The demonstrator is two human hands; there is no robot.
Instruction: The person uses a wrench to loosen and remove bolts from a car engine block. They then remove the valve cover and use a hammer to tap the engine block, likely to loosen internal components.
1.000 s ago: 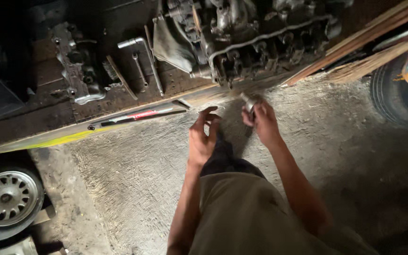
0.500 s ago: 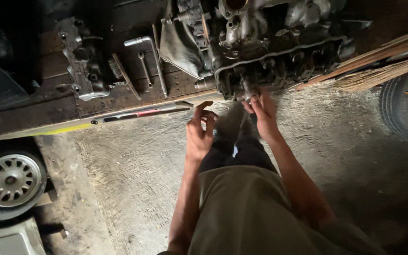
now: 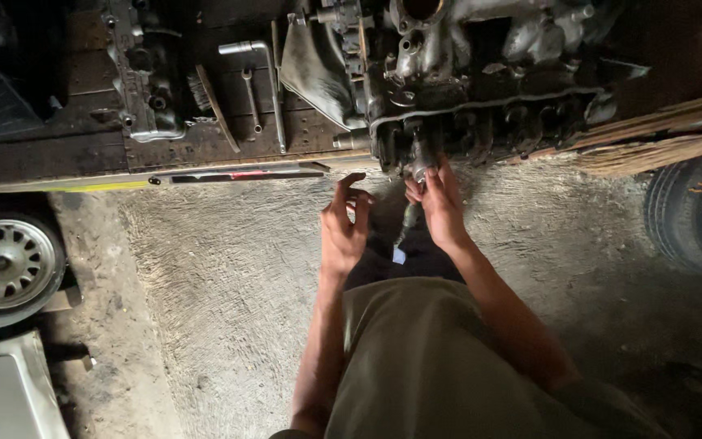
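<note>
Rough concrete floor (image 3: 229, 276) fills the lower half of our view, and at twelve o'clock a dark, oily desk (image 3: 205, 150) carries the engine block (image 3: 481, 89) we are working at. Our right hand (image 3: 442, 207) is up against the block's near edge, fingers (image 3: 428, 180) curled snug around a slim tool (image 3: 410, 213). Its upper end meets the block at about twelve o'clock, its lower end drops toward six, past our wrist, so the long axis runs nearly straight toward us. What kind of tool it is, we cannot tell in this gloom.

Our left hand (image 3: 344, 228) hangs just beside it at nine o'clock, holding nothing, fingers loosely spread and half bent, thumb up, apart from both tool and block. So the right hand is clearly the nearer one; the tool lies at three o'clock from the left.

Further left on the desk, at ten o'clock, a bent lug wrench (image 3: 263, 77) and a grey metal casting (image 3: 144, 73) lie well apart from us. A car wheel (image 3: 6, 268) sits at eight o'clock.
</note>
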